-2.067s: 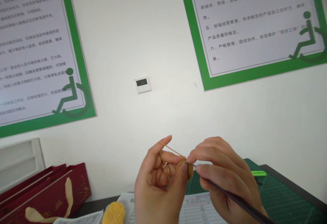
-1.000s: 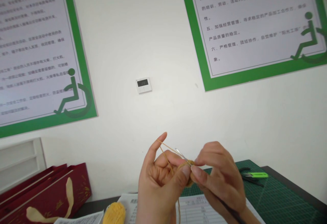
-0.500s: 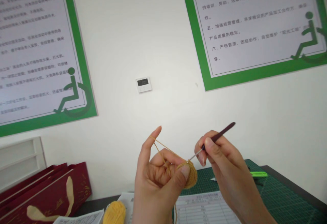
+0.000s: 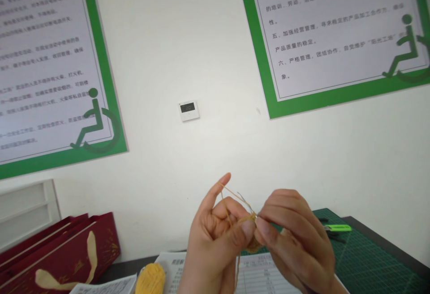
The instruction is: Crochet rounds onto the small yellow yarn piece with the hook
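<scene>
My left hand (image 4: 213, 240) pinches a small round mustard-coloured crochet piece (image 4: 254, 245) between thumb and fingers. A strand of yarn (image 4: 231, 189) runs over its raised index finger down to the top edge of the piece. On the right, my right hand (image 4: 298, 240) is closed around a crochet hook (image 4: 240, 197). The thin metal end of the hook pokes out past the top edge of the piece, close to the yarn. The dark handle is hidden within the hand. Both hands meet at the piece, above the table.
A yellow ball of yarn (image 4: 150, 279) and printed sheets (image 4: 258, 276) lie below the hands. A green cutting mat (image 4: 372, 253) with a bright green cutter (image 4: 337, 228) covers the right side. Red gift bags (image 4: 67, 258) stand left. The wall behind carries framed posters and a thermostat (image 4: 189, 111).
My right hand has turned over and come in against the piece, hiding the hook's handle. The hook's tip now shows beyond the edge. My left hand has shifted slightly right, its index finger lower.
</scene>
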`<state>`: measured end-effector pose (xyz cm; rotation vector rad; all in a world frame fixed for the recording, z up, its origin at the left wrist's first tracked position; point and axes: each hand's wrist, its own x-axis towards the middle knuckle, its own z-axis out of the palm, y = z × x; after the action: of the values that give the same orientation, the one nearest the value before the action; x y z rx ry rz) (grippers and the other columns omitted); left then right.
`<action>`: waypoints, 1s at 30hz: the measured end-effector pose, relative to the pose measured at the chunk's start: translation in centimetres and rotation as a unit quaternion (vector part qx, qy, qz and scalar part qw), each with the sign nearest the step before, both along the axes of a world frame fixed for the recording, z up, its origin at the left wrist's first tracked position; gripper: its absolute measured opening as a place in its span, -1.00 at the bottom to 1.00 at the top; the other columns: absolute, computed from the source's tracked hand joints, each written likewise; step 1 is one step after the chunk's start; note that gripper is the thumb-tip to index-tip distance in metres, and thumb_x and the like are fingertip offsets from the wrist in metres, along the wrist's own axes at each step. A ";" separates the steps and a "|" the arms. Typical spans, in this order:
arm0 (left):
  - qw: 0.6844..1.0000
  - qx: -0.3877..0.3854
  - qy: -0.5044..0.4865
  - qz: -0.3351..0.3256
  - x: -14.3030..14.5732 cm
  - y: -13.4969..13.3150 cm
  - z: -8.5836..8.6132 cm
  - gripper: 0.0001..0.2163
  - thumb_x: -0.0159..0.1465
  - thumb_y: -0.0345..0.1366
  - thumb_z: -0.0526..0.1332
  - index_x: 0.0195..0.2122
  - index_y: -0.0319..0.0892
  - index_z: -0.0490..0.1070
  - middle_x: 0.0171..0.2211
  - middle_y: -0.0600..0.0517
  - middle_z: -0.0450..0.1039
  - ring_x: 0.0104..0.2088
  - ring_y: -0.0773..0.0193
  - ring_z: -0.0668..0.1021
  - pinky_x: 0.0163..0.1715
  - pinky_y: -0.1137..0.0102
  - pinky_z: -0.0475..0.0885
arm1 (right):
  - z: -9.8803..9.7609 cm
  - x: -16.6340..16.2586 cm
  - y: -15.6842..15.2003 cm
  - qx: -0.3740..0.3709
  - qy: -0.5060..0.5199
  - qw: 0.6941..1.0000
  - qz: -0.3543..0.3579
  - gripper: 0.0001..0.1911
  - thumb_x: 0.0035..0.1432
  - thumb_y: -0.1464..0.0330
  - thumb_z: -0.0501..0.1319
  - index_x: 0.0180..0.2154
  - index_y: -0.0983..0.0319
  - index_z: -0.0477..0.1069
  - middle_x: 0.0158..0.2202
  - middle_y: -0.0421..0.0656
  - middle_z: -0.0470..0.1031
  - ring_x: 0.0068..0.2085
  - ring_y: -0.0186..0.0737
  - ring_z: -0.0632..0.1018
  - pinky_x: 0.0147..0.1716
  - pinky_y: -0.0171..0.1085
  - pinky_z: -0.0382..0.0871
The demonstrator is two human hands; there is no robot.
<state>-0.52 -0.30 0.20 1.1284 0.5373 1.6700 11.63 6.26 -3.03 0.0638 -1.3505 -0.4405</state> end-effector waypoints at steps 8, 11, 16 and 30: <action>0.997 -0.013 -0.017 -0.068 -0.9 -0.4 0.4 -0.31 -0.01 -0.50 0.54 0.20 -0.16 0.52 -0.45 0.06 0.48 -0.34 0.26 0.58 -0.22 0.38 0.51 | 0.4 -1.9 -1.3 -0.240 0.041 0.871 0.426 -0.90 0.41 0.29 0.15 -0.17 0.13 0.42 -0.48 -0.23 0.44 -0.44 -0.24 0.50 -0.44 -0.24 0.45; 0.997 -0.009 -0.005 -0.082 -1.0 -0.3 0.4 -0.33 0.00 -0.50 0.52 0.20 -0.17 0.52 -0.45 0.04 0.49 -0.36 0.23 0.57 -0.24 0.36 0.49 | 0.6 -1.4 -1.4 -0.295 0.029 0.816 0.497 -0.82 0.45 0.26 0.06 -0.20 0.13 0.38 -0.51 -0.25 0.42 -0.48 -0.27 0.47 -0.46 -0.28 0.43; 0.999 0.032 0.017 -0.027 -0.7 0.1 0.1 -0.36 0.02 -0.47 0.52 0.18 -0.15 0.51 -0.47 0.05 0.49 -0.43 0.27 0.53 -0.34 0.37 0.45 | 1.0 -1.2 -1.0 -0.416 -0.010 0.698 0.583 -0.70 0.38 0.17 0.17 -0.37 0.19 0.33 -0.52 -0.27 0.33 -0.50 -0.35 0.38 -0.50 -0.37 0.36; 0.989 0.062 0.055 0.126 0.1 0.4 -0.2 -0.38 0.08 -0.46 0.52 0.19 -0.15 0.45 -0.46 0.08 0.54 -0.50 0.38 0.51 -0.44 0.49 0.40 | 0.6 -0.7 -0.3 -0.319 0.024 0.850 0.418 -0.88 0.37 0.28 0.24 -0.23 0.15 0.50 -0.35 -0.23 0.58 -0.29 -0.32 0.62 -0.25 -0.35 0.51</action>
<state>-0.38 0.06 -0.01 1.2901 0.6770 1.8881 10.98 5.94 -2.46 0.0819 -1.2247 0.7466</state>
